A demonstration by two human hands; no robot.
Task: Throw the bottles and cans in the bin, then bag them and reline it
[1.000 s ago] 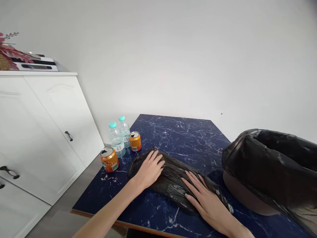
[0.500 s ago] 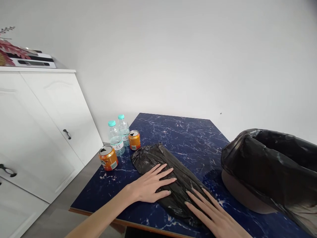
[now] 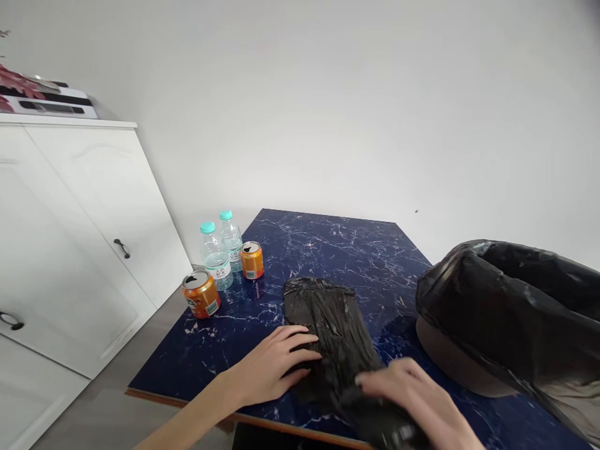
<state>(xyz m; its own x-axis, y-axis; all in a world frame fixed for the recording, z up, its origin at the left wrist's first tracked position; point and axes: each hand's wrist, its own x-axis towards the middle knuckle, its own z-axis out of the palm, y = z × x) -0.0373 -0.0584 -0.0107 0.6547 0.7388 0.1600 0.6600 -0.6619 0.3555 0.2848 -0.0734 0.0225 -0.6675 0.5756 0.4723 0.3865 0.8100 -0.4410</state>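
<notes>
A folded black plastic bag lies lengthwise on the dark blue marbled table. My left hand rests on its left edge, palm down with the fingers stretched out. At the near end of the bag, my right hand has its fingers curled in on the plastic; motion blurs that part, and the fingertips are partly hidden. Two orange cans with opened tops stand left of the bag, a nearer can and a farther can.
Beside the cans stand two clear bottles with turquoise caps, a nearer bottle and a farther bottle. A bin lined with a black bag is on the right. White cabinets stand left, and a wall is behind.
The bag's far end has swung right, away from the cans. My right hand has gone from lying flat to curled around the near end. My left hand has slid slightly toward me.
</notes>
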